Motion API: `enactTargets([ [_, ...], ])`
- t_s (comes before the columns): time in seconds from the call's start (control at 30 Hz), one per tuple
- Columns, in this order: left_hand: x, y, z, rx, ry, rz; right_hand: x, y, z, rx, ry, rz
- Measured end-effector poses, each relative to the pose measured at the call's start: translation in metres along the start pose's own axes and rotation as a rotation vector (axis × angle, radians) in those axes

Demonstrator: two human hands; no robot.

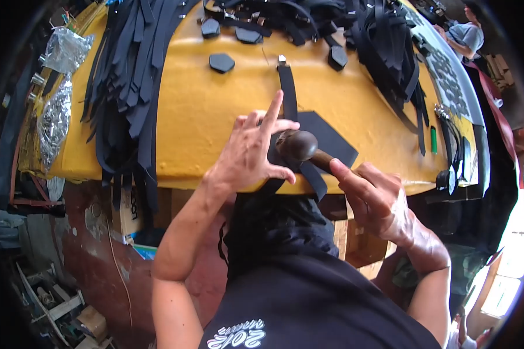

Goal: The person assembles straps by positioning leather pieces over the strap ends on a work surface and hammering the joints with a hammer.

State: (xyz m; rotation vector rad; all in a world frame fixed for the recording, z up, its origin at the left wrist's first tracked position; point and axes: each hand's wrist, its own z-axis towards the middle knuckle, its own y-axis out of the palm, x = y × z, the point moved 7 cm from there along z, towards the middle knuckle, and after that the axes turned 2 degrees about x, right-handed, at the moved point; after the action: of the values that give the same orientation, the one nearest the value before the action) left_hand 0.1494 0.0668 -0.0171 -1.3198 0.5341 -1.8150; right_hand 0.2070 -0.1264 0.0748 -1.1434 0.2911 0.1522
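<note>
My right hand [372,195] is wrapped round the wooden handle of a hammer [297,145], whose rounded dark head is over a black hexagonal piece [329,136] near the table's front edge. Fingers spread, my left hand [253,145] rests at the left side of that piece, its index finger pointing up beside a black strap [287,90]. The strap has a metal buckle [282,60] at its far end and runs toward the hammer head. A loose strap end [314,181] hangs over the edge below. What lies directly under the hammer head is hidden.
Long black straps [135,75] hang in a bundle across the yellow table [180,134] at left; more straps [390,58] lie at right. Small black hexagons [222,62] are scattered farther back. Clear plastic bags [57,113] sit at the left edge. Another person [467,36] is at upper right.
</note>
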Motion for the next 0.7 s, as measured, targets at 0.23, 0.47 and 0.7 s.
enactTargets([
  [0.23, -0.001, 0.000, 0.005, -0.020, 0.002, 0.065, 0.006, 0.014, -0.014, -0.061, 0.036, 0.017],
  [0.47, 0.000, 0.002, 0.003, -0.038, 0.002, 0.081, 0.018, 0.021, -0.023, -0.053, 0.065, 0.001],
  [0.7, -0.001, 0.003, 0.000, -0.017, 0.012, 0.087, 0.015, 0.030, -0.030, -0.073, 0.052, -0.003],
])
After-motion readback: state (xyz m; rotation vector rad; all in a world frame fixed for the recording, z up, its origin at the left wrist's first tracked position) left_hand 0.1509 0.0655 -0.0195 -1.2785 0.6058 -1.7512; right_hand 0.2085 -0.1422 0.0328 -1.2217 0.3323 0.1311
